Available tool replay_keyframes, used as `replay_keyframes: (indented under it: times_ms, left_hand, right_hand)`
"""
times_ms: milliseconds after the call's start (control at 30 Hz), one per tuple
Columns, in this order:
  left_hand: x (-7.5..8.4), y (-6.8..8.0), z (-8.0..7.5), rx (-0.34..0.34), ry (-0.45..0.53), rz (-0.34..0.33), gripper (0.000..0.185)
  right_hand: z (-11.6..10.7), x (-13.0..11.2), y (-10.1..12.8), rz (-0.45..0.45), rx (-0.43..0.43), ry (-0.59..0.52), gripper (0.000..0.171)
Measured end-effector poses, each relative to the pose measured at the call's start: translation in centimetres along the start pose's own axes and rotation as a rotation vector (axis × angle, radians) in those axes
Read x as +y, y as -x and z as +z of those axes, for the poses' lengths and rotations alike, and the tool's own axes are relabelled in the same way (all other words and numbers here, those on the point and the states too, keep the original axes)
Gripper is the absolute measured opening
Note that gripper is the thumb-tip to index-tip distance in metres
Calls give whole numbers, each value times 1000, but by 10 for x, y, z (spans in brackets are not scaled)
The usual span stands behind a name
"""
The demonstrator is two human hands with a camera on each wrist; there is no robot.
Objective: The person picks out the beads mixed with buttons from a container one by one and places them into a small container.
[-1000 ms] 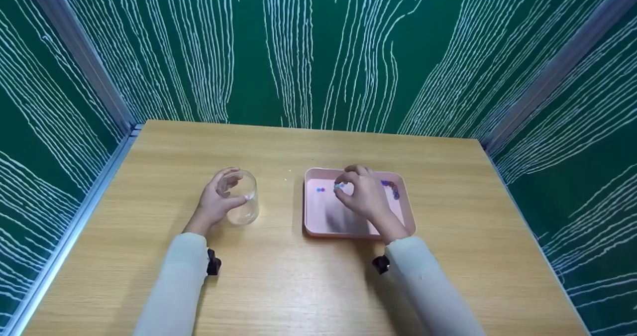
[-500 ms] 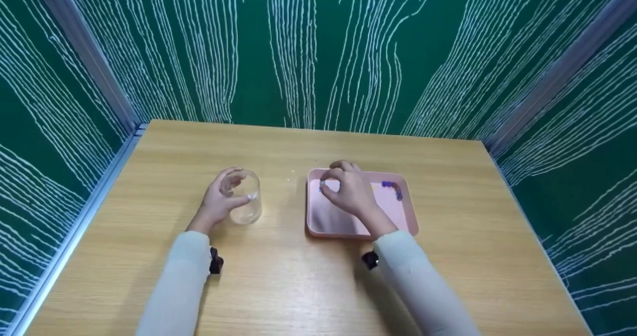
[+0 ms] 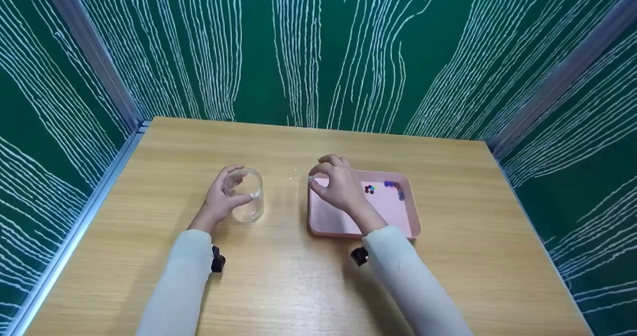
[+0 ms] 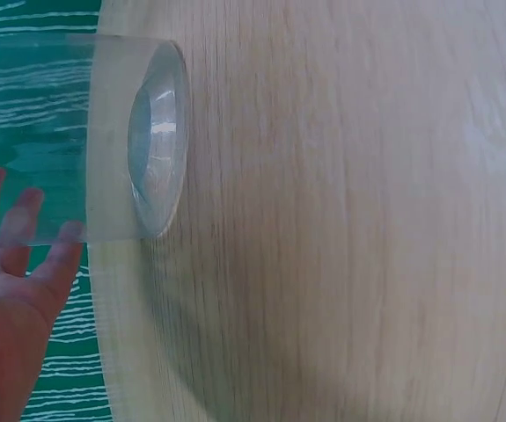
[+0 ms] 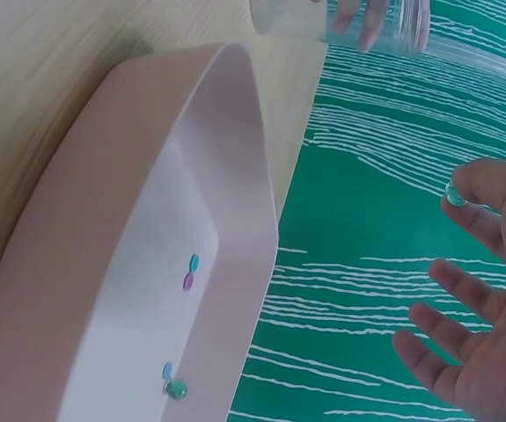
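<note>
A clear, see-through cup [image 3: 251, 206] stands upright on the table at left, and my left hand [image 3: 220, 200] grips it round the side with fingers and thumb. My right hand [image 3: 341, 189] is over the left edge of a pink tray [image 3: 343, 224]. Between its thumb and index finger it pinches a small clear bluish bead [image 5: 454, 195]; the other fingers are spread apart. Inside the tray lie a small cluster of coloured beads [image 3: 370, 189] and a curved row of dark blue and brownish beads [image 3: 400, 191]. A teal and magenta pair of beads [image 5: 191, 272] shows in the right wrist view.
The wooden table [image 3: 278, 276] reaches back to green walls [image 3: 278, 52] with white wavy lines. Two tiny pale specks [image 3: 293, 174] lie on the table between cup and tray. Metal posts [image 3: 94, 52] stand at the corners.
My right hand has moved left across the tray to its left edge, pinching the bead, uncovering the bead cluster. The left hand keeps its grip on the cup. The view has shifted slightly.
</note>
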State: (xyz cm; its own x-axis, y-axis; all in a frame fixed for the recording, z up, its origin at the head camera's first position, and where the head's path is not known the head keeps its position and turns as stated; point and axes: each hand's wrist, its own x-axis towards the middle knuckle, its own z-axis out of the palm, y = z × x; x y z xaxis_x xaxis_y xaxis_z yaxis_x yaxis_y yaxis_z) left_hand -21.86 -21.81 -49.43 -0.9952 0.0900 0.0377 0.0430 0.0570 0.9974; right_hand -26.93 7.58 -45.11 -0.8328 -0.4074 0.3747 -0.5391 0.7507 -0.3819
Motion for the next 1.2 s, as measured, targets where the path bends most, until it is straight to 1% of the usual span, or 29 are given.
replay_keyframes:
  times_ms: [100, 200, 300, 500, 567, 700, 967, 1200]
  left_hand:
    - [-5, -3, -1, 8, 13, 2, 76]
    - [-11, -7, -3, 8, 1, -9, 76]
    - [-15, -10, -5, 6, -44, -17, 75]
    - [-11, -14, -8, 19, -177, -17, 72]
    - [-11, -14, -8, 9, -191, -24, 73]
    - [-15, -14, -7, -9, -162, -23, 74]
    - [-22, -14, -5, -22, -59, 12, 74]
    - [-20, -14, -5, 0, -58, 14, 73]
  right_hand:
    - [2, -2, -1, 0, -5, -20, 16]
    - [4, -4, -1, 9, -6, -33, 15]
    - [6, -7, -1, 17, -8, -40, 14]
    - [10, -12, -2, 23, -22, -62, 16]
    - [11, -14, -2, 22, -19, -63, 15]
    - [14, -16, -2, 11, -15, -69, 14]
    - [19, -22, -6, -41, -13, -85, 15]
    - [23, -32, -10, -13, -39, -131, 15]
